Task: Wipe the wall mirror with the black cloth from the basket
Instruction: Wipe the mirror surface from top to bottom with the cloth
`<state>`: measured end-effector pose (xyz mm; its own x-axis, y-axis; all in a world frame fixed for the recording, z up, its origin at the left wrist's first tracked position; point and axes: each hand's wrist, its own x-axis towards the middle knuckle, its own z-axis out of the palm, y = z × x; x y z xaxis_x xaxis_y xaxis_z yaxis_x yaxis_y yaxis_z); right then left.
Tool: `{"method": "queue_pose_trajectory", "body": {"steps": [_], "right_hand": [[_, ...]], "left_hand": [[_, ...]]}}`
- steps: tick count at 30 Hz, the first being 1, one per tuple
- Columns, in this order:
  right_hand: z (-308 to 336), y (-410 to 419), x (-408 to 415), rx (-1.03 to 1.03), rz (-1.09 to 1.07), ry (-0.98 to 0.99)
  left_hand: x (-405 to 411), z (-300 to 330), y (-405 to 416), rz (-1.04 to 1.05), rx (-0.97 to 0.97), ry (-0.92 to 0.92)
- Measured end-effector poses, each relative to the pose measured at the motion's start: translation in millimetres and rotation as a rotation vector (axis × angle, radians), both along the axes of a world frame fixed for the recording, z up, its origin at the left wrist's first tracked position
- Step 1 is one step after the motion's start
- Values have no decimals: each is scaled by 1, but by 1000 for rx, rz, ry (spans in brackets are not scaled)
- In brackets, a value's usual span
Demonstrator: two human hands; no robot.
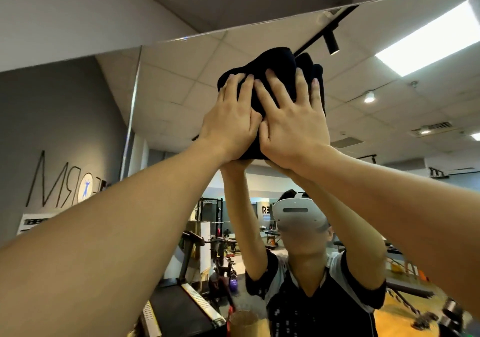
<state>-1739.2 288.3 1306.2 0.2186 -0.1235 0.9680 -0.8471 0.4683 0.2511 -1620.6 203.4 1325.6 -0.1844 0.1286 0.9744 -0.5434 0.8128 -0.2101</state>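
Both hands' straight fingers (298,84) pressing black cloth (275,58)

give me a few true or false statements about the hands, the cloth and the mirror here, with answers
1. Both hands press the cloth against the mirror. True: left hand and right hand lie on it side by side.
2. The cloth is white. False: it is black.
3. The cloth is near the mirror's top edge. True.
4. The right hand hangs at the person's side. False: it is raised onto the cloth.
5. The fingers lie mostly straight over the cloth. True.
6. The cloth is spread out flat. False: it is bunched up.
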Motion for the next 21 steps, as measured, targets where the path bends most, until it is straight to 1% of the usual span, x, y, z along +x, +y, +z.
{"method": "queue_pose_trajectory", "body": {"steps": [12, 21], "right_hand": [[-8, -106, 122, 58, 28, 43], [-26, -150, 172, 77, 33, 82]], "left_hand": [[125, -15, -103, 63, 63, 20], [177, -39, -146, 56, 91, 42]]}}
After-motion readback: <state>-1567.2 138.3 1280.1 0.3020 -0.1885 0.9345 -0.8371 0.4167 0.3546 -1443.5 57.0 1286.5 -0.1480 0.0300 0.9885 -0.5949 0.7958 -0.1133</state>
